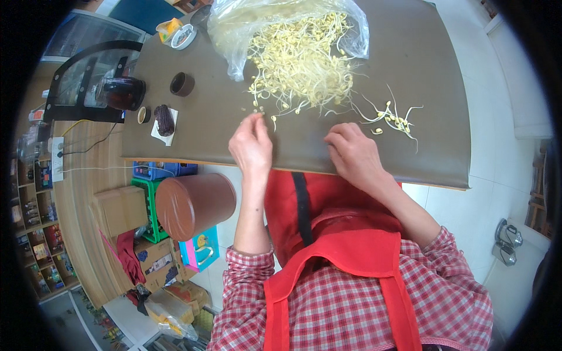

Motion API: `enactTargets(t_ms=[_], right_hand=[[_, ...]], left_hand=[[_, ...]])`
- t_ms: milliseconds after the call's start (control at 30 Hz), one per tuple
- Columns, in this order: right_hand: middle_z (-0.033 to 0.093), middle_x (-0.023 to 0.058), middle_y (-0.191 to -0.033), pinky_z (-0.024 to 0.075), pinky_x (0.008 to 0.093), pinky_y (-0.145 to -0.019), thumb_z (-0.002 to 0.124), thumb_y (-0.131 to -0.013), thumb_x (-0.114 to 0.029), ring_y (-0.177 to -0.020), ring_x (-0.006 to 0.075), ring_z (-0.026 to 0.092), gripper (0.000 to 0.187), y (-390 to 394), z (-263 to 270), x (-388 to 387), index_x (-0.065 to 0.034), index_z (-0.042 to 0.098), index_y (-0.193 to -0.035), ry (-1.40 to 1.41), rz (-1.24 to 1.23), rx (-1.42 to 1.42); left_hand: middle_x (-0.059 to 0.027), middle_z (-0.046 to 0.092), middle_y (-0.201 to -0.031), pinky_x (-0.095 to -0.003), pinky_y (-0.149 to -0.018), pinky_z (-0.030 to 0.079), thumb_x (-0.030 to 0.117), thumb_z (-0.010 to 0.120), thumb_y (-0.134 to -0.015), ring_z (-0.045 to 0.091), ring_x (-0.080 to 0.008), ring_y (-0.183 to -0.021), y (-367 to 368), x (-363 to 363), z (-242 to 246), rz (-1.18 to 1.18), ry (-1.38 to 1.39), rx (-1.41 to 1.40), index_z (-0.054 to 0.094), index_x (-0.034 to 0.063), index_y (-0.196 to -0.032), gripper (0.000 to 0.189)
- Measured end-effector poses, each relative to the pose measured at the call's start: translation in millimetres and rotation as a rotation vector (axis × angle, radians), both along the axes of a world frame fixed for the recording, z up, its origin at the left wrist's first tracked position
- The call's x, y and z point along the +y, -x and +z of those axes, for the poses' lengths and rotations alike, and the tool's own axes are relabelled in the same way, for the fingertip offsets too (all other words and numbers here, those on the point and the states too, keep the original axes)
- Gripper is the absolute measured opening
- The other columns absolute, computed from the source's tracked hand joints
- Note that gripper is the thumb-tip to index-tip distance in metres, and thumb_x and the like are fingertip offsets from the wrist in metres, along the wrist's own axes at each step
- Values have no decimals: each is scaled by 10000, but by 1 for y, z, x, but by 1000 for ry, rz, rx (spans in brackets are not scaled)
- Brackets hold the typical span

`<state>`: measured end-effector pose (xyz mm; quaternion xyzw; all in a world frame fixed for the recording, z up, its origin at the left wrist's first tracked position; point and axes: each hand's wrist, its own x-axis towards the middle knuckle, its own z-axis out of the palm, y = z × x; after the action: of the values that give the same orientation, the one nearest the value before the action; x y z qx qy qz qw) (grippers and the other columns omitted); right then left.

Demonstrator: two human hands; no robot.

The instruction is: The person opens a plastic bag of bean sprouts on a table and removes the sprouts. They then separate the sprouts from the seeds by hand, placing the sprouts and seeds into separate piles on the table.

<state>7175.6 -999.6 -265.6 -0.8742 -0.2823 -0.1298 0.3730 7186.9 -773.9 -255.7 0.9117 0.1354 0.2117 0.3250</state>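
Note:
A large heap of soybean sprouts point(303, 66) spills from a clear plastic bag point(237, 39) onto the brown-covered table point(210, 136). My left hand point(252, 140) is at the near left of the heap, its thumb and fingertips pinched beside a few tiny bits on the table; whether something is between them is too small to tell. My right hand point(351, 149) rests near the table's front edge with curled fingers, and what lies under them is hidden. To its right is a small group of separate sprouts point(397, 120), with a loose sprout head point(377, 131) close by.
At the left of the table are a dark cup point(182, 84), a dark ridged object point(163, 120) on a white napkin, a small cup point(143, 115), a glass pot of dark liquid point(125, 93) and a white ashtray point(183, 37). A brown round stool point(195, 206) stands below the edge.

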Motion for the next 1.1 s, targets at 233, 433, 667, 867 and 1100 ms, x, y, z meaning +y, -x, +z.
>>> enactTargets(t_ms=[233,433,667,867,1100], right_hand=[[643,93,-1075,564,404,-749,682,-841,-6,-1013,296,631,159,2,-3,-15,-32,695,-997,-19,-8,31],[631,106,-1148,560,405,-774,682,-806,7,-1050,303,610,227,4,3,3,-39,707,-1027,-27,-20,18],[655,84,-1108,539,376,-903,689,-739,16,-1033,283,596,231,-12,7,-32,-40,709,-962,170,87,-77],[647,107,-1090,544,412,-848,688,-784,54,-1017,315,597,212,-29,7,-93,-15,685,-985,229,-190,-169],[646,112,-1071,544,410,-832,696,-788,41,-1007,322,596,194,-9,2,-43,-19,686,-972,6,-17,-93]], left_hand=[[-165,739,-866,-480,-735,566,209,724,-912,718,-385,-801,25,-32,3,-210,-207,193,789,67,-908,156],[-183,716,-905,-484,-758,543,159,680,-949,696,-409,-846,3,-33,12,-200,14,-5,779,65,-1003,147],[-139,733,-925,-446,-752,548,208,749,-905,709,-349,-831,-35,-13,-5,-200,-325,62,798,71,-996,171],[-140,711,-902,-473,-738,554,157,759,-881,700,-370,-813,-5,-26,-1,-248,-156,85,772,61,-905,99],[-125,684,-883,-422,-685,549,28,718,-883,693,-328,-765,18,-33,-3,-370,71,-17,730,44,-969,88]])
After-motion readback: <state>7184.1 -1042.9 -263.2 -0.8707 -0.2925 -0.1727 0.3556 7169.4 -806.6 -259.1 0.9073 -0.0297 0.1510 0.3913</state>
